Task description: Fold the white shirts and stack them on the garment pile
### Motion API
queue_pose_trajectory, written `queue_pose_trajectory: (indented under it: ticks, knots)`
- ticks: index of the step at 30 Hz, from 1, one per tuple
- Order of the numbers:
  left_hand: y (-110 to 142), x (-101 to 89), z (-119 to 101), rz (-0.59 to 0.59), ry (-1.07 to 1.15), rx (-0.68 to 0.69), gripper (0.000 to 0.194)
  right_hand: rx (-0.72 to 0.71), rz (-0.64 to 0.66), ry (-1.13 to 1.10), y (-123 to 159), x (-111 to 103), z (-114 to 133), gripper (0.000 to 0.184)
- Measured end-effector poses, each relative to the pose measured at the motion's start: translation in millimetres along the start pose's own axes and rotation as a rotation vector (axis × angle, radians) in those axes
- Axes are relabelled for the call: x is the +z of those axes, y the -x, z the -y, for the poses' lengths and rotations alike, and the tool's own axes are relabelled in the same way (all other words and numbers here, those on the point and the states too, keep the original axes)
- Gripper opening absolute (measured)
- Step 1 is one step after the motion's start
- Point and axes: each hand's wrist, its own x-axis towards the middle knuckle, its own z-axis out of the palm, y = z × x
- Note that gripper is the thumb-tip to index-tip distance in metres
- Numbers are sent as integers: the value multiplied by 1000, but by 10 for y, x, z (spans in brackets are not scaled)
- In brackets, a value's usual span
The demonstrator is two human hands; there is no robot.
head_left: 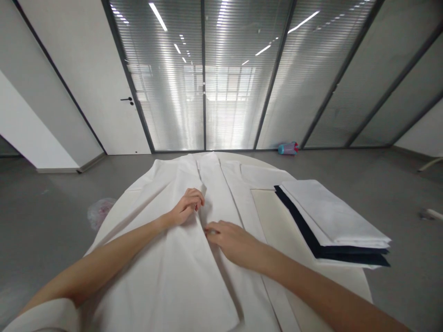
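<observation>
The fingers point(197, 198) of the left hand point(187, 208) pinch the front edge of a white garment point(173, 272) spread across the pale counter point(277, 221). Those of the right hand point(230, 239) curl narrowly at that edge; whether they grip it, I cannot tell. Folded white and dark cloths point(332, 216) lie stacked to the right.

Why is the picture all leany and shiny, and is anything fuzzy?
In the head view, bright streaks and reflections shine on the glass wall; in the head view, its dark bars fan outward toward the top, perhaps from a wide lens; in the head view, soft shadows follow folds in the white cloth, and fine details look slightly fuzzy.
</observation>
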Motion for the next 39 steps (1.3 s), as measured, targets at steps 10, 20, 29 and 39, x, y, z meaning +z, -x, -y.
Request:
queue_pose_trajectory:
  ticks: [10,20,29,39]
  knots:
    - [7,75,32,-122,26,68,37,-175,-125,432,-594,215,-452,14]
    - [42,96,36,-266,-116,34,14,-117,-548,249,-429,228,-584,10]
    - [28,130,-41,197,-333,124,17,-38,-745,141,-401,255,-542,17]
    - [41,31,-29,173,-170,131,17,-45,-386,-24,-436,266,-492,8]
